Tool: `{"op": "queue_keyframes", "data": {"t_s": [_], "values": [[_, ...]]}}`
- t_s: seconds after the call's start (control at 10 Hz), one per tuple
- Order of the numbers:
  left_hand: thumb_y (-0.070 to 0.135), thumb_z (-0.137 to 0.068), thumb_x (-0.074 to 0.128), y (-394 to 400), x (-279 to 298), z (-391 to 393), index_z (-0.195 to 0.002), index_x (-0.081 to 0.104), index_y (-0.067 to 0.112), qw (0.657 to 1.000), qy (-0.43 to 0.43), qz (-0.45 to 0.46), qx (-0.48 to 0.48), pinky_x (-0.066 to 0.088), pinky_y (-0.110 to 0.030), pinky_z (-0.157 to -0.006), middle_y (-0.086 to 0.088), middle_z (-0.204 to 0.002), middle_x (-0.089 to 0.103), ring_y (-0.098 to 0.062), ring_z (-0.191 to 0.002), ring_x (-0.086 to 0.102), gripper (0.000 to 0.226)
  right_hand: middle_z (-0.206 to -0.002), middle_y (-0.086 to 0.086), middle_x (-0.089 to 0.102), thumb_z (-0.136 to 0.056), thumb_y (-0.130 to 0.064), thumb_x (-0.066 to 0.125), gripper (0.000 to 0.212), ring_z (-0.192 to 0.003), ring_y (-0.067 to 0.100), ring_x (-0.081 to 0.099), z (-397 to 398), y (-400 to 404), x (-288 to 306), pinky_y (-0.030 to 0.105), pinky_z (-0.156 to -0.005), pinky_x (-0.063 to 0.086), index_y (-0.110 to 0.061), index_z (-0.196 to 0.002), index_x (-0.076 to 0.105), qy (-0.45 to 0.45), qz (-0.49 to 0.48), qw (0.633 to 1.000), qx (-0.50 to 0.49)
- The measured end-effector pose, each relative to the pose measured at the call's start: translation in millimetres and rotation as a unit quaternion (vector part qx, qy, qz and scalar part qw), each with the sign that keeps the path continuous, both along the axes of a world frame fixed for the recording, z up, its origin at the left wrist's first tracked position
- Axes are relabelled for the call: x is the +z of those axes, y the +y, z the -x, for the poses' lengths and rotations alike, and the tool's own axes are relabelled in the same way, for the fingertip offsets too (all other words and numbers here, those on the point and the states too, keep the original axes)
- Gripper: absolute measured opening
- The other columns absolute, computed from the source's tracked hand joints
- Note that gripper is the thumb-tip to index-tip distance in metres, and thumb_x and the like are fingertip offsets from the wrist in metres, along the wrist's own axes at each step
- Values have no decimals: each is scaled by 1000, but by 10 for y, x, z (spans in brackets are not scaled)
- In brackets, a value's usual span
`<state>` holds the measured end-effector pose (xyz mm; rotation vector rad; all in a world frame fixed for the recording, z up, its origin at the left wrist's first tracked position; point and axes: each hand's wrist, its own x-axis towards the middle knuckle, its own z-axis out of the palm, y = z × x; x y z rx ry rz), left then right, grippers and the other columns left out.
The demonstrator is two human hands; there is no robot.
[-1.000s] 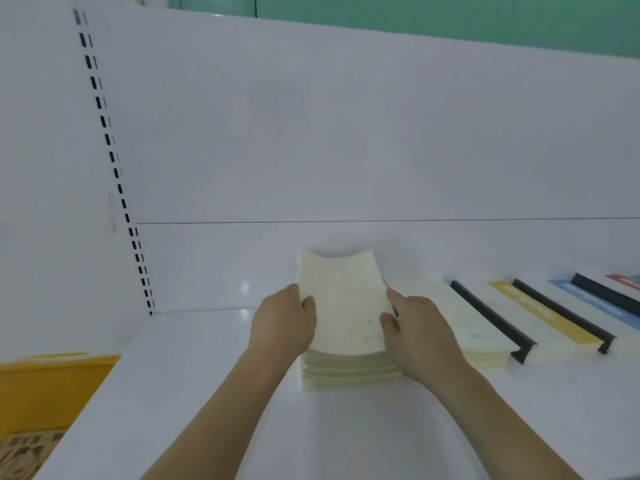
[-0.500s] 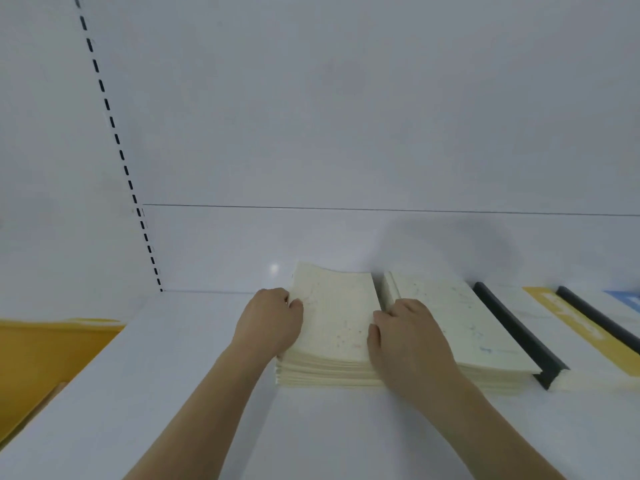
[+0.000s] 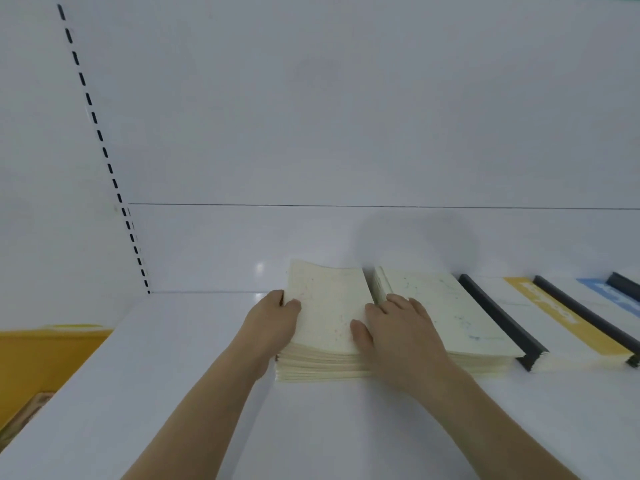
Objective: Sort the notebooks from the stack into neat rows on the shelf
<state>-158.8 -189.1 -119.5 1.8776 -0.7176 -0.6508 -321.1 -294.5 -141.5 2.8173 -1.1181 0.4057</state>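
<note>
A stack of cream notebooks [image 3: 327, 306] lies flat on the white shelf [image 3: 173, 393], close beside a second cream stack [image 3: 446, 306] on its right. My left hand [image 3: 273, 323] grips the left edge of the stack, thumb on the top cover. On the stack's right side rests my right hand [image 3: 398, 330], its fingers curled down into the gap between the two stacks and its thumb lying on the cover. Further right lie notebook stacks with black spines, one with a yellow band [image 3: 554, 313] and one with a blue band [image 3: 613, 296].
The shelf's white back panel [image 3: 346, 133] rises right behind the stacks, with a slotted upright [image 3: 104, 150] at the left. A yellow bin [image 3: 41, 358] sits below the shelf's left end.
The stack, held bent upward a second ago, has been lowered flat onto the shelf beside the neighbouring stack. Both hands stay on its sides and have barely moved since half a second ago.
</note>
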Motion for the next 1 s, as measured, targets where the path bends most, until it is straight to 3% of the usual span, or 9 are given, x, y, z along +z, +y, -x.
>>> {"op": "queue_keyframes", "data": {"t_s": [0.1, 0.2, 0.3, 0.4, 0.6, 0.8, 0.9, 1.0], "values": [[29, -101, 48, 39, -3, 2, -141, 44, 23, 999, 42, 25, -3, 47, -26, -64, 2, -124, 60, -14, -97, 61, 41, -137, 3, 51, -90, -59, 7, 72, -132, 25, 42, 100, -57, 89, 42, -110, 34, -20, -141, 41, -57, -3, 998, -25], [23, -99, 48, 32, -31, -28, -136, 50, 29, 998, 47, 34, -12, 52, -29, -70, 2, -128, 61, -18, -103, 63, 38, -150, 8, 40, -97, -58, 19, 68, -142, 27, 29, 265, -176, 146, 43, -116, 26, -15, -147, 34, -18, -35, 993, -107], [17, -99, 43, 26, -37, -4, -113, 60, 30, 998, 46, 25, -25, 56, -44, -90, 2, -113, 68, -21, -100, 66, 26, -157, 9, 29, -99, -52, 23, 66, -145, 26, 23, 342, -183, 62, 43, -117, 24, -9, -149, 28, 18, -96, 991, -90], [17, -100, 38, 7, -29, 16, -115, 58, 27, 999, 36, 19, -28, 55, -44, -89, 0, -111, 67, -23, -100, 65, 27, -160, 10, 23, -103, -37, 21, 58, -147, 26, 21, 317, -154, -23, 40, -118, 23, -7, -153, 19, 11, -83, 993, -80], [17, -101, 38, 7, -44, 36, -118, 57, 28, 999, 37, 23, -28, 52, -35, -74, 1, -112, 66, -21, -99, 64, 28, -160, 10, 22, -104, -30, 22, 54, -146, 26, 21, 280, -123, -36, 38, -119, 21, -7, -153, 17, -1, -76, 994, -80], [24, -101, 46, 19, -17, 31, -111, 59, 26, 997, 64, 34, -21, 54, -39, -84, 2, -112, 67, -19, -98, 65, 16, -160, 10, 22, -104, -36, 21, 57, -147, 27, 18, 261, -124, -48, 40, -119, 20, -9, -154, 17, -17, -93, 992, -83], [42, -100, 53, 40, -14, 14, -144, 45, 26, 997, 75, 28, -11, 46, -32, -90, 4, -137, 56, -19, -117, 58, 47, -161, 10, 21, -103, -43, 20, 61, -149, 25, 14, 346, -130, 17, 40, -121, 17, -9, -154, 18, -62, -121, 987, -81], [48, -100, 49, 97, 5, 39, -159, 24, 21, 994, -99, 23, 36, 33, -41, -111, 0, -161, 31, -24, -145, 35, 70, -161, 5, 22, -105, -40, 22, 56, -150, 19, 13, 470, -79, 113, 33, -122, 12, -12, -154, 23, -113, -105, 985, -76]]}}
